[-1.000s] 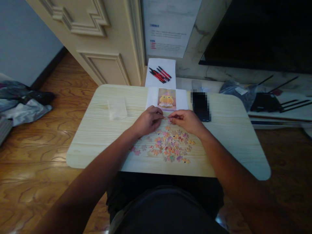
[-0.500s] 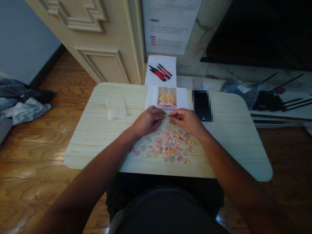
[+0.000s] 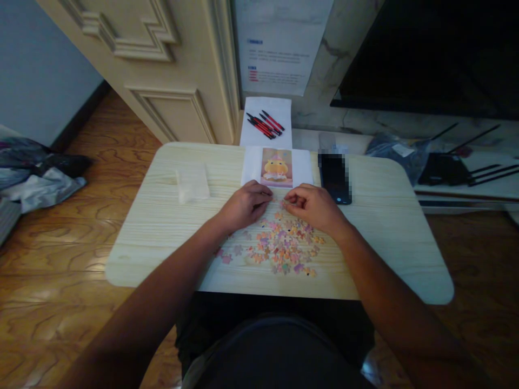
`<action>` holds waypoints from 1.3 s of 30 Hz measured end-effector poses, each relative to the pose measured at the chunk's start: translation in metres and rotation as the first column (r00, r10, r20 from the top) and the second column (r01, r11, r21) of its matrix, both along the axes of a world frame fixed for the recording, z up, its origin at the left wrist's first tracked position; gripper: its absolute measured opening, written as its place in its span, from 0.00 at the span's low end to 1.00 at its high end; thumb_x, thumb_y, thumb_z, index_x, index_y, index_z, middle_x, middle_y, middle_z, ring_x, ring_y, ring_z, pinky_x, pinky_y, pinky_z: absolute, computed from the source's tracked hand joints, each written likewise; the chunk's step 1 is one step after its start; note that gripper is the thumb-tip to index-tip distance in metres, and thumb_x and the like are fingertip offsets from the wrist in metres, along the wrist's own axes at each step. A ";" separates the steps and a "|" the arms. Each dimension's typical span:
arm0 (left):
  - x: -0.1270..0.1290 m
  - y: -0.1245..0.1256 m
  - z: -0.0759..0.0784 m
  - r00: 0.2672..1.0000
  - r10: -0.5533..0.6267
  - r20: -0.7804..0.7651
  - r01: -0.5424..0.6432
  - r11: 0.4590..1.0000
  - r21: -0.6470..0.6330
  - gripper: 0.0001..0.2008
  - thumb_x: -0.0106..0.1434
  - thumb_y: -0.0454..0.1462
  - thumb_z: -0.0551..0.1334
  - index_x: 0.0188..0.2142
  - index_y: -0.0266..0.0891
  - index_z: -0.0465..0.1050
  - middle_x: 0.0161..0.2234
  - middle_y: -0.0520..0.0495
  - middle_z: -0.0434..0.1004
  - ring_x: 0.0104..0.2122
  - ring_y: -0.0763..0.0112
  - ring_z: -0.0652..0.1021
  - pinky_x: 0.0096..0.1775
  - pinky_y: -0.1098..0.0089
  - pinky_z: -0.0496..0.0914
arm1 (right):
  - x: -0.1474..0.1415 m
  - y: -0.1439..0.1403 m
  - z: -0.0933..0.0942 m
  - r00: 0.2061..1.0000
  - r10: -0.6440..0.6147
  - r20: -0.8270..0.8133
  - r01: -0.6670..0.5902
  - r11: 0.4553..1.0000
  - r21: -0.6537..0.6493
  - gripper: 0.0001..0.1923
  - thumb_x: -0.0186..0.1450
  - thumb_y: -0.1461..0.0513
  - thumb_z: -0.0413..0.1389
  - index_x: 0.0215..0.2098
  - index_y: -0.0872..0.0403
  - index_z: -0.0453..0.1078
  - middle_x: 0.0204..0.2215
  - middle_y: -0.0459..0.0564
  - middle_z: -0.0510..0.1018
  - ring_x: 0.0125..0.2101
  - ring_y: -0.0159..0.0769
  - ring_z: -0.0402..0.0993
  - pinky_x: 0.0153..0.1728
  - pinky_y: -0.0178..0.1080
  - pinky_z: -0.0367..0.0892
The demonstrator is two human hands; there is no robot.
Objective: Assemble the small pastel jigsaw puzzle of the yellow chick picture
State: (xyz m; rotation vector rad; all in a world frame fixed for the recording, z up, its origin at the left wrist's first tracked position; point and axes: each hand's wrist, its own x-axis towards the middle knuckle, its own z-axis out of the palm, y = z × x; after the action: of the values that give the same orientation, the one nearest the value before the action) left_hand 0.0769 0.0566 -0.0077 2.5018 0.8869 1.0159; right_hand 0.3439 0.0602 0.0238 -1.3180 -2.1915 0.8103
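Observation:
Small jigsaw puzzle pieces point(image 3: 284, 246) in pink, orange and purple lie loosely spread on the pale wooden table point(image 3: 162, 221). Beyond them my left hand point(image 3: 249, 203) rests with thumb and fingers pinched together; whatever lies between its fingertips is too small to make out. Facing it, my right hand point(image 3: 312, 205) pinches a small pinkish puzzle piece point(image 3: 283, 205) at its fingertips. A narrow gap separates the two hands. Just past them lies a printed picture point(image 3: 276, 166) of a yellow cartoon figure, on white paper point(image 3: 302, 165).
A black phone point(image 3: 335, 181) lies right of the picture. To the left is a translucent plastic bag point(image 3: 193, 183). Several red and black pens point(image 3: 265, 125) rest on white paper behind the table. A router point(image 3: 444, 168) with antennas stands on the shelf at right.
My hands have drawn slightly apart, so the gap between their fingertips is wider. The view has tilted a little, and the puzzle pieces look unmoved.

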 end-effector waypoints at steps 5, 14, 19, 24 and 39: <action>0.001 0.000 0.002 1.000 -0.006 -0.009 0.006 1.000 -0.011 0.12 0.75 0.32 0.63 0.47 0.36 0.88 0.47 0.37 0.88 0.46 0.58 0.84 0.49 0.57 0.83 | 0.000 0.001 -0.003 0.999 0.043 0.020 -0.043 0.999 0.018 0.04 0.67 0.63 0.70 0.41 0.51 0.83 0.37 0.48 0.81 0.30 0.34 0.76 0.36 0.40 0.71; 0.000 0.000 0.002 1.000 0.003 -0.021 -0.004 0.999 -0.043 0.13 0.75 0.32 0.62 0.47 0.38 0.88 0.48 0.38 0.88 0.47 0.59 0.83 0.50 0.56 0.83 | -0.002 0.000 -0.003 0.999 0.044 0.005 -0.044 0.999 0.010 0.02 0.68 0.64 0.68 0.39 0.51 0.82 0.35 0.47 0.80 0.29 0.34 0.75 0.36 0.40 0.72; 0.001 0.000 0.002 1.000 0.004 -0.030 -0.006 0.999 -0.047 0.12 0.75 0.32 0.62 0.46 0.38 0.88 0.48 0.38 0.88 0.47 0.59 0.83 0.50 0.56 0.83 | -0.002 0.001 -0.002 0.999 0.048 -0.002 -0.048 0.999 -0.008 0.02 0.68 0.64 0.69 0.40 0.51 0.83 0.36 0.48 0.81 0.30 0.34 0.76 0.37 0.41 0.73; 0.001 0.000 0.002 1.000 0.002 -0.016 -0.002 1.000 -0.022 0.13 0.76 0.32 0.62 0.47 0.37 0.88 0.47 0.37 0.88 0.46 0.59 0.83 0.50 0.56 0.83 | -0.003 0.000 -0.003 0.999 0.037 -0.009 -0.037 0.999 0.002 0.01 0.69 0.64 0.69 0.39 0.52 0.83 0.35 0.48 0.81 0.30 0.34 0.76 0.37 0.40 0.72; 0.001 0.000 0.001 1.000 -0.002 -0.017 0.001 0.999 -0.037 0.12 0.75 0.32 0.62 0.46 0.40 0.88 0.47 0.39 0.88 0.46 0.59 0.83 0.49 0.56 0.83 | -0.002 0.003 -0.007 0.999 0.045 -0.028 -0.046 0.999 -0.014 0.01 0.71 0.61 0.70 0.41 0.50 0.85 0.36 0.48 0.84 0.31 0.36 0.77 0.38 0.41 0.72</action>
State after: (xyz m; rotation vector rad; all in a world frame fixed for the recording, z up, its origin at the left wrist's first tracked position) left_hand 0.0776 0.0565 -0.0063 2.4836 0.9002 0.9710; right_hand 0.3423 0.0635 0.0172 -1.2603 -2.2052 0.8583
